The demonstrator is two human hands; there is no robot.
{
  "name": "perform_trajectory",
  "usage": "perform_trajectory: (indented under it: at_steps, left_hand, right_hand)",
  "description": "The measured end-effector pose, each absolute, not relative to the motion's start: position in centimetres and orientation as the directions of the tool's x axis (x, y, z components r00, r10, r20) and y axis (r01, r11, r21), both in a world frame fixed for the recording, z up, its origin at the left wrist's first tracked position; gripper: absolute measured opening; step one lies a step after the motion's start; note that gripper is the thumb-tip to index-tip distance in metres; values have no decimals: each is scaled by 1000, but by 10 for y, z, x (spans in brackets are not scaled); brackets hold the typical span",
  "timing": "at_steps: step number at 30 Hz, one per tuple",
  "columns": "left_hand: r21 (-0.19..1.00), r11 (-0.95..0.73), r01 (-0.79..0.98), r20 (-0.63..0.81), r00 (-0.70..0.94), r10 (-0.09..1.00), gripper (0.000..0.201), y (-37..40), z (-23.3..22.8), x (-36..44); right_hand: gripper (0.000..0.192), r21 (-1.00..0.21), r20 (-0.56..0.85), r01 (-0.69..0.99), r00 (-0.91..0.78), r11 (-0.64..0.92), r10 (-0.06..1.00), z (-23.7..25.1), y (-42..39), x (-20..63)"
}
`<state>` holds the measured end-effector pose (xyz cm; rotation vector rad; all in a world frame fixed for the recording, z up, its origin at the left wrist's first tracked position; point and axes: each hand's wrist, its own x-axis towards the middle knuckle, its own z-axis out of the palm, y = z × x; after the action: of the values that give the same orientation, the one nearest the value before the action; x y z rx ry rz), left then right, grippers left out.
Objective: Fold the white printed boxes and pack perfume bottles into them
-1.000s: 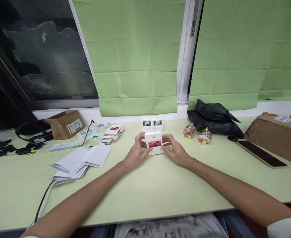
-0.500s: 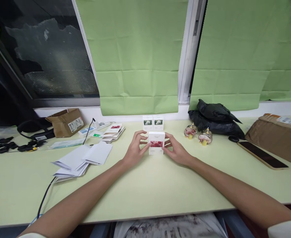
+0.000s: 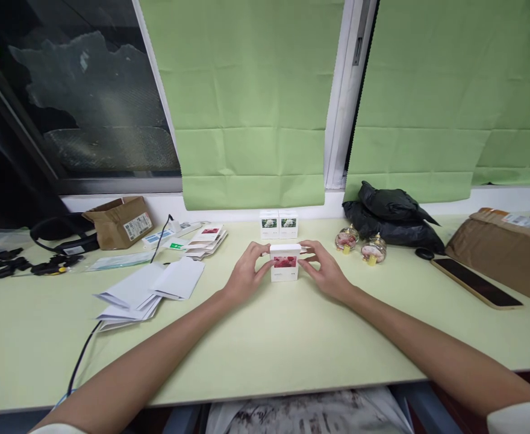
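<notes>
A small white box point(image 3: 285, 274) with a red flower picture stands upright on the table in front of me. My left hand point(image 3: 248, 268) grips its left edge, thumb at the front and fingers bent by the upper corner. On the other side, my right hand point(image 3: 323, 271) holds the right edge in a similar way, index finger near the top. Some fingertips are hidden behind the box. Behind it, by the wall, two white boxes point(image 3: 279, 225) with white flower pictures stand side by side.
Folded white papers point(image 3: 152, 289) and a stack of printed cards point(image 3: 205, 241) lie left, near an opened brown carton point(image 3: 123, 224). Two ornate round bottles point(image 3: 373, 249), black plastic bags point(image 3: 395, 217), a phone point(image 3: 477, 282) and a large brown package point(image 3: 502, 253) are right.
The top of the white box now sits lower, and the print above its picture no longer shows. Both hands' fingers have moved in against its upper corners; its lower part has stayed put.
</notes>
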<state>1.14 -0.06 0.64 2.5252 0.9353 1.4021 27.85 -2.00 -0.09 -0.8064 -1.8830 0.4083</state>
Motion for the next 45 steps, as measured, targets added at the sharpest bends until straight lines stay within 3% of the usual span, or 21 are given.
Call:
perform_trajectory:
  at_steps: [5, 8, 11, 18, 23, 26, 30, 36, 42, 45]
  left_hand:
    - [333, -831, 446, 740, 422, 523, 24, 0, 8, 9]
    - [315, -847, 429, 737, 451, 503, 20, -1, 11, 5]
    - [360, -848, 389, 716, 467, 519, 23, -4, 16, 3]
    - [611, -737, 288, 664, 320, 676, 21, -16, 26, 15]
    - [581, -762, 286, 661, 380, 646, 17, -16, 26, 14]
    - [573, -761, 305, 643, 407, 648, 30, -15, 24, 13]
    - [569, -749, 341, 651, 370, 663, 17, -13, 20, 18]
    - [568, -750, 340, 664, 350, 661, 19, -8, 16, 21]
    - [546, -739, 394, 634, 383, 672, 23, -10, 13, 17]
    - [513, -754, 411, 630, 416, 656, 28, -12, 14, 14]
  right_hand:
    - [36, -438, 726, 426, -351, 792, 591, 1, -21, 280]
    - [39, -404, 744, 411, -373, 818, 555, 4, -24, 282]
    - [36, -455, 736, 359, -364, 815, 571, 10, -28, 282]
    - [29, -672, 668, 241, -211, 700, 714, 15, -29, 267]
    - [24, -693, 659, 187, -228, 696, 717, 11, -23, 268]
    - [23, -645, 681, 255, -236, 720, 693, 10, -23, 270]
    - [22, -564, 706, 368, -251, 740, 663, 10, -25, 271]
    - [23, -532, 716, 399, -259, 747, 648, 9, -24, 271]
    - [28, -591, 678, 355, -269, 724, 685, 7, -25, 270]
    - [42, -646, 647, 337, -233, 685, 726, 4, -26, 271]
